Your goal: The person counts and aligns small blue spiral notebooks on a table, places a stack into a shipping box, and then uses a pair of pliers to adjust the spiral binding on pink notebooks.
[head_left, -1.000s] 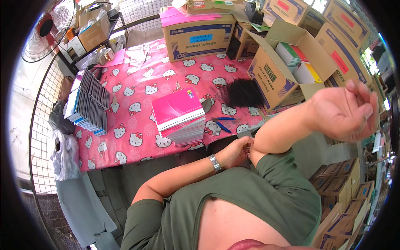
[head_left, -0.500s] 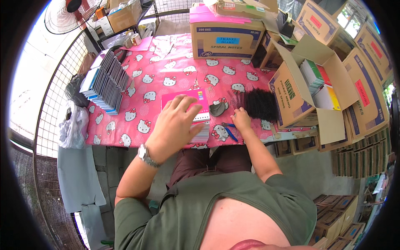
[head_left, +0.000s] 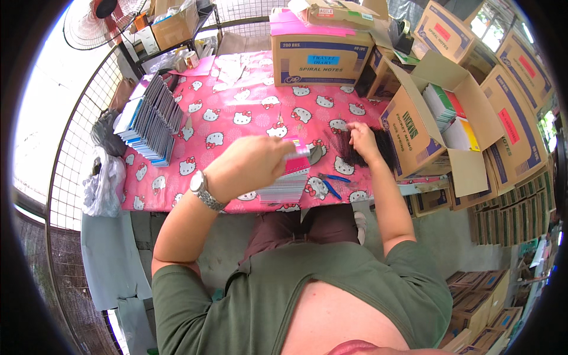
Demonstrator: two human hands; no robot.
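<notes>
My left hand (head_left: 251, 163), with a metal watch on its wrist, is closed on a thin notebook (head_left: 297, 154), blurred and seen nearly edge-on. Just below it stands a stack of small notebooks (head_left: 284, 190) with a pink cover on top. My right hand (head_left: 364, 142) is over a pile of black spiral binding wires (head_left: 383, 142), thumb and fingers pinched together; whatever is between the fingertips is too small to make out. Blue-handled pliers (head_left: 335, 178) lie between the stack and the pile. A grey rounded object (head_left: 318, 152) is partly hidden behind the stack.
Stacked notebooks (head_left: 151, 127) stand at the left of the pink patterned tablecloth (head_left: 207, 124), beside plastic bags (head_left: 105, 183). An open carton (head_left: 417, 139) holding notebooks borders the right side. A closed carton (head_left: 319, 59) stands at the back, with more cartons (head_left: 509, 112) at far right.
My left hand has come off the flat pink notebook's top and now grips a notebook tilted up above the stack. My right hand has moved away from me and right, over the black wires.
</notes>
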